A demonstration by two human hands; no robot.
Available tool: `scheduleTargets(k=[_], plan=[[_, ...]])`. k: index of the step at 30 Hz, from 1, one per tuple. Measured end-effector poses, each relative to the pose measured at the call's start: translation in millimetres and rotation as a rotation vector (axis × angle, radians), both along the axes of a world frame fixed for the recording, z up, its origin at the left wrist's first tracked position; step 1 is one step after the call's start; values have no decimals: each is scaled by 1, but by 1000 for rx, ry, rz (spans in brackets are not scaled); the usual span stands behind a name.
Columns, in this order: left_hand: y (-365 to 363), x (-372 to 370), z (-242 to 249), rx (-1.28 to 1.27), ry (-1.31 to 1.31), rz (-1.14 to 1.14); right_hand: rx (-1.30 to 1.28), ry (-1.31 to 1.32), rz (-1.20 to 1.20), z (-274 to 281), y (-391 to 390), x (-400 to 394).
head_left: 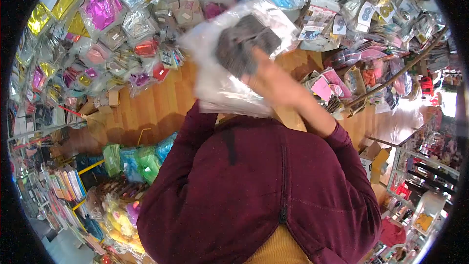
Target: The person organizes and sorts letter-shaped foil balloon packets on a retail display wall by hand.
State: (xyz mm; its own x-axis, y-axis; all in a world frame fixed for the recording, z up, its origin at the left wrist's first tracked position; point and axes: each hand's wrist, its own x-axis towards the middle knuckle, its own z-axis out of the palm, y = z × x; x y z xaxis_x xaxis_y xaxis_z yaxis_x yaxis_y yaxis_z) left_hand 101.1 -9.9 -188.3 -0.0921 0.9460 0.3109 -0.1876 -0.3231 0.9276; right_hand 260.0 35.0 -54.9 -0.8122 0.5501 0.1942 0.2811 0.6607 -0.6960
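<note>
Just ahead of the chest: clear plastic bag (222, 85) with dark grey item (239, 46), inside or on top unclear. Right hand (276, 80) at the item, fingers blurred, can't tell grip vs touch. Left hand hidden, finger state unknown. Foil packets (137, 24) crowd the far side; pole (391, 80) slants across stock at right. Bare wood floor (161, 95) left of bag, narrower strip right.

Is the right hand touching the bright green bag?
Apart: the head view shows the right hand over clear packets, the maroon left sleeve between it and the bright green bag.
</note>
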Motion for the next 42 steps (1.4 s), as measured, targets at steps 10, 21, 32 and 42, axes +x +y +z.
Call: scheduleTargets(k=[10, 21, 32, 42], plan=[[38, 5, 4, -27, 26, 34, 375, 51, -210, -52, 78, -8], [-18, -9, 19, -25, 42, 104, 49, 93, 263, -9, -6, 0], [25, 22, 38, -73, 123, 121, -70, -57, -36, -25, 44, 12], [39, 53, 55, -87, 173, 159, -848, 374, -401, -97, 153, 76]])
